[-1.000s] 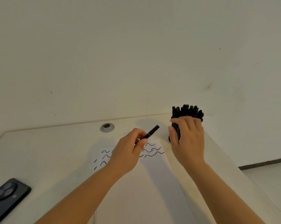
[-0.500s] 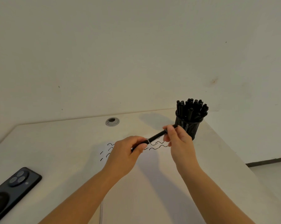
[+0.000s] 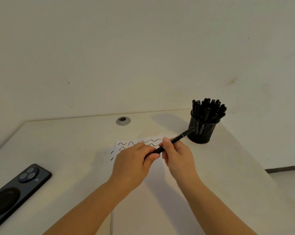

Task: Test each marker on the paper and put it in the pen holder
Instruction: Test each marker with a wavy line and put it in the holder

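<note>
Pen holder (image 3: 202,131), crammed with markers, stands clear again now the right hand (image 3: 179,155) has left it. Both hands now pinch one marker (image 3: 170,143) over the paper (image 3: 126,146); left hand (image 3: 133,161) grips its near end. Probably uncapping for a test.

I can read no words, brands or numbers anywhere. The paper (image 3: 126,146) carries only black wavy test strokes, not letters. The marker (image 3: 170,142) shows a thin white ring and a faint line of print along its barrel, too small for me to make out. The phone (image 3: 16,190) shows no legible logo.
</note>
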